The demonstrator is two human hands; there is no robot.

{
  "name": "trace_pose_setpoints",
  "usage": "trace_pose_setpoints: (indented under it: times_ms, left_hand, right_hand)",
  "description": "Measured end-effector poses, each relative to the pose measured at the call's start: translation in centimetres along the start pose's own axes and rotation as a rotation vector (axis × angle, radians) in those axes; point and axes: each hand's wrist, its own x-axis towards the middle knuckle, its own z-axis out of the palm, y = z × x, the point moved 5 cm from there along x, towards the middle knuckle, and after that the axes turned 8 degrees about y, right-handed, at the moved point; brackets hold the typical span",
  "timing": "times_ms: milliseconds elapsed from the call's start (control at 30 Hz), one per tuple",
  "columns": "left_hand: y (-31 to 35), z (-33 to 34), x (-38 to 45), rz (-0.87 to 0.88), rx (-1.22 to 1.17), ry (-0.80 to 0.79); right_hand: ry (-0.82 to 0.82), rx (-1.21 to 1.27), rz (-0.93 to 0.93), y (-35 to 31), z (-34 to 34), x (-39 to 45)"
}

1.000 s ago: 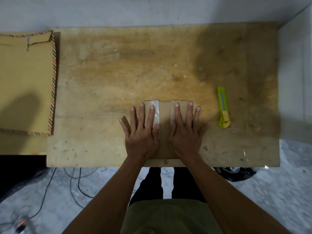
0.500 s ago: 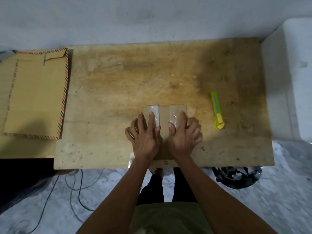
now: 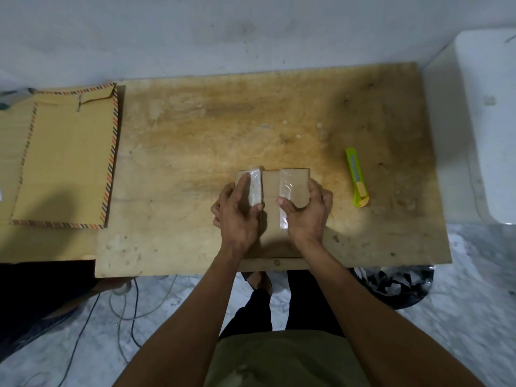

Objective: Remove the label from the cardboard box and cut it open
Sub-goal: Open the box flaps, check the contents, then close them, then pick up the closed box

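Table (image 3: 195, 152): against the wall (image 3: 251, 32) at the far edge.
Cardboard box (image 3: 272, 188): on the table, near the front edge, about midway across.
Left hand (image 3: 237, 213): on the box's left side, thumb on top.
Right hand (image 3: 307, 213): on the box's right side, thumb on top.
Tape strips (image 3: 286, 191): two, on the box top, running front to back.
Utility knife (image 3: 356, 177): on the table, right of the box, apart from it.
Envelope (image 3: 67, 160): left of the table.
Bag (image 3: 396, 283): on the floor, below the table's front right.
Cables (image 3: 125, 308): on the floor, front left.

Worn wooden table (image 3: 195, 152), cardboard box (image 3: 272, 188), green box cutter (image 3: 356, 177)
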Motion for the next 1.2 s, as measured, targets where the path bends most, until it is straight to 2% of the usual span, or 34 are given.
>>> trace_pose_setpoints:
  times_ms: [133,200,300,400,533,700,833,1033,1200]
  left_hand:
    - [1.8,-1.8,0.0,0.095,-0.253,0.014]
    - [2.6,-3.3,0.7,0.111,-0.260,0.018]
    - [2.9,-5.9,2.0,0.072,-0.284,-0.007]
    - [3.7,-7.1,2.1,-0.017,-0.432,-0.090]
    - [5.4,-7.7,1.6,0.109,-0.386,-0.086]
    - [7.6,-6.8,1.0,0.176,-0.395,-0.038]
    - [10.9,-4.2,-1.1,0.223,-0.389,-0.088]
    - [16.9,3.7,-8.3,0.358,-0.245,-0.336]
    - [21.1,12.2,-16.9,0.510,-0.069,-0.436]
  right_hand:
    - [-0.038,0.091,-0.043,-1.5,-1.0,-0.5]
    - [-0.079,0.170,-0.057,-2.9,-1.7,-0.6]
    - [-0.097,0.245,-0.109,-5.8,-2.5,-0.7]
    - [-0.038,0.286,-0.126,-8.7,-3.5,-1.3]
    - [0.038,0.306,-0.107,-10.1,-4.7,-2.6]
    - [-0.091,0.230,-0.199,-10.3,-7.4,-2.9]
    - [-0.053,0.262,-0.104,-7.5,-11.5,-3.0]
    - [0.213,0.212,0.071,-0.1,-20.3,-3.1]
    - [0.413,0.121,0.175,7.7,-30.0,-3.2]
